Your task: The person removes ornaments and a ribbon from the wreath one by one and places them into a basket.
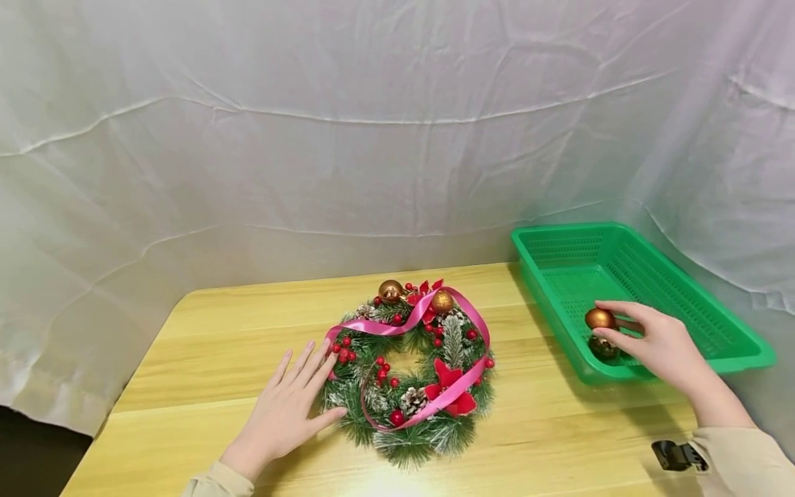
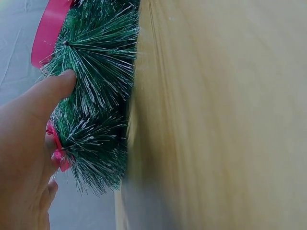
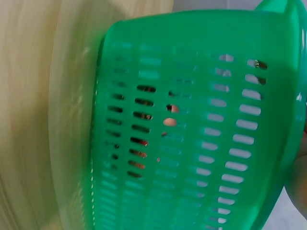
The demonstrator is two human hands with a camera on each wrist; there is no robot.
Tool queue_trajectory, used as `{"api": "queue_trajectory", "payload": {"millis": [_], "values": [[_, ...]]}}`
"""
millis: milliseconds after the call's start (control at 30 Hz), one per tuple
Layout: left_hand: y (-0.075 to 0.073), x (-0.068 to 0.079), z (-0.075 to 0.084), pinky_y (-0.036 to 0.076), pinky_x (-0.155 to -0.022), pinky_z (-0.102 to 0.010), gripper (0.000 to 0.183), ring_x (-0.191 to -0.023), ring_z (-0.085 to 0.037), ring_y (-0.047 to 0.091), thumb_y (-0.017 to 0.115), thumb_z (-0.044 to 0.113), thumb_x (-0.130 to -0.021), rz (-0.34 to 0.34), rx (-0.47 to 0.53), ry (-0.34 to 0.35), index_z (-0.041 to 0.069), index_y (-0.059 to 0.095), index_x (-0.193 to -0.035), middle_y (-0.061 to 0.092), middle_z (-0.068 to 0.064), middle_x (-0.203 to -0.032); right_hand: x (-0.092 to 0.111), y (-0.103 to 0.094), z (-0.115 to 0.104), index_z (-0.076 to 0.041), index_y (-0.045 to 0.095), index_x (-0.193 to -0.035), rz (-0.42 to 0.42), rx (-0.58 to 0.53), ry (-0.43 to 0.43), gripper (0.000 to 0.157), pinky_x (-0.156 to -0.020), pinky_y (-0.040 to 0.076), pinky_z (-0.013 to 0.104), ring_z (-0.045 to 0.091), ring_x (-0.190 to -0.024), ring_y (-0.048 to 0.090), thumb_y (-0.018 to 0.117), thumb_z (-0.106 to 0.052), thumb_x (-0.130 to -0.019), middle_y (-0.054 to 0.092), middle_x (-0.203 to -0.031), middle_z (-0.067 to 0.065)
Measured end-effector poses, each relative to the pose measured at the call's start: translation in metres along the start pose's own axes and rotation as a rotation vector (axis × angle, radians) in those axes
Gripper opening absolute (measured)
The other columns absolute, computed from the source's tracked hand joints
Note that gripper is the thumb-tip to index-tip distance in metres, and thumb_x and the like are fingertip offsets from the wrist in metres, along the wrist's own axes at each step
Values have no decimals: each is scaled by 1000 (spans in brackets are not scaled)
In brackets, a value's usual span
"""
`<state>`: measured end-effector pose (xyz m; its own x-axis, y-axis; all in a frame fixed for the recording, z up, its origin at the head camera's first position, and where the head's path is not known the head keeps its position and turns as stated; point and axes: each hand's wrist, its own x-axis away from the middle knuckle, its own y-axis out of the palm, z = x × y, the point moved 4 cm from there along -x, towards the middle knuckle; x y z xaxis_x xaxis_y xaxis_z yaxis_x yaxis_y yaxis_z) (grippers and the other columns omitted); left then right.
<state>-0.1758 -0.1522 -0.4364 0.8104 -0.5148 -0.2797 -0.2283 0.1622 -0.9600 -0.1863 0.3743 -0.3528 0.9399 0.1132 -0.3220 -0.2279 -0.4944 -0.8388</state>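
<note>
A green pine wreath (image 1: 406, 449) with red berries, red flowers, pinecones and two gold-brown baubles lies on the table. A loose pink ribbon (image 1: 385, 327) winds over it. My left hand (image 1: 282, 411) rests at the wreath's left side with its fingers straight and spread; in the left wrist view the thumb (image 2: 64, 84) touches the needles (image 2: 96, 62). At the near end of the green basket (image 1: 739, 360), my right hand (image 1: 667, 345) pinches a copper bauble (image 1: 600, 318) between thumb and fingers. Below it a darker shiny bauble (image 1: 602, 348) sits in the basket.
The basket stands at the table's right side; its slotted wall (image 3: 192, 124) fills most of the right wrist view. Pale curtain cloth (image 1: 348, 172) hangs behind the wooden table (image 1: 217, 359). A small black device (image 1: 677, 455) is by the right sleeve.
</note>
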Motion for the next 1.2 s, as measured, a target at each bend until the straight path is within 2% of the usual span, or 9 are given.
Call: {"api": "queue_trajectory", "payload": {"millis": [67, 167, 333, 533, 700, 800, 967, 1100, 1200], "values": [[0, 0, 0, 3, -116, -49, 87, -145, -23, 6, 41, 71, -87, -1, 0, -2, 14, 26, -152, 14, -5, -159, 0, 1, 4, -9, 61, -128, -20, 0, 14, 50, -62, 56, 28, 43, -95, 64, 76, -26, -83, 62, -119, 21], [0, 1, 0, 4, -116, -49, 87, -145, -25, 8, 41, 71, -87, 1, -2, 0, 14, 26, -152, 14, -5, -159, 0, 2, 10, -9, 61, -127, -57, -8, 40, 49, -61, 55, 27, 38, -94, 66, 74, -28, -84, 61, -120, 23], [0, 2, 0, 3, -116, -48, 87, -145, -24, 8, 40, 72, -87, 1, 3, -4, 15, 26, -152, 14, -4, -159, 1, 4, 14, -12, 63, -125, -106, -17, 69, 48, -62, 52, 24, 16, -87, 69, 74, -34, -83, 62, -119, 22], [1, 2, 0, 3, -116, -48, 87, -145, -23, 7, 41, 72, -87, 10, 5, -5, 15, 26, -152, 14, -4, -159, -1, 1, 18, -10, 64, -124, -131, -20, 69, 48, -63, 51, 21, 25, -90, 69, 74, -34, -83, 63, -117, 23], [1, 2, 0, 9, -115, -52, 87, -145, -25, 10, 42, 71, -87, 25, -3, 2, 14, 27, -152, 15, -5, -159, 2, -5, 28, -11, 64, -124, -131, 0, 86, 48, -64, 49, 20, -2, -86, 64, 75, -34, -83, 64, -116, 21], [1, 2, 0, 10, -115, -52, 87, -144, -26, 12, 41, 71, -87, 27, -6, 4, 14, 27, -152, 15, -5, -159, 4, -8, 35, -10, 63, -124, -135, 13, 92, 48, -68, 52, 32, -10, -85, 58, 74, -34, -84, 64, -116, 21], [1, 2, 0, 7, -115, -51, 88, -145, -26, 10, 41, 72, -87, 19, 0, -4, 14, 26, -152, 14, -5, -159, 5, -11, 46, -9, 62, -126, -146, 18, 111, 51, -71, 50, 57, -12, -84, 56, 73, -35, -84, 63, -116, 23], [0, 2, 0, 7, -115, -51, 88, -144, -27, 13, 41, 72, -87, 24, -2, -1, 15, 25, -152, 14, -5, -159, 5, -12, 54, -6, 61, -126, -142, 34, 121, 52, -70, 50, 56, -8, -83, 59, 74, -34, -84, 63, -116, 25], [0, 1, 0, 8, -115, -51, 88, -143, -29, 17, 41, 72, -87, 32, -5, 6, 14, 26, -152, 15, -5, -159, 6, -14, 59, -5, 60, -127, -140, 40, 126, 52, -68, 52, 54, 8, -83, 66, 73, -33, -85, 62, -116, 26]]}}
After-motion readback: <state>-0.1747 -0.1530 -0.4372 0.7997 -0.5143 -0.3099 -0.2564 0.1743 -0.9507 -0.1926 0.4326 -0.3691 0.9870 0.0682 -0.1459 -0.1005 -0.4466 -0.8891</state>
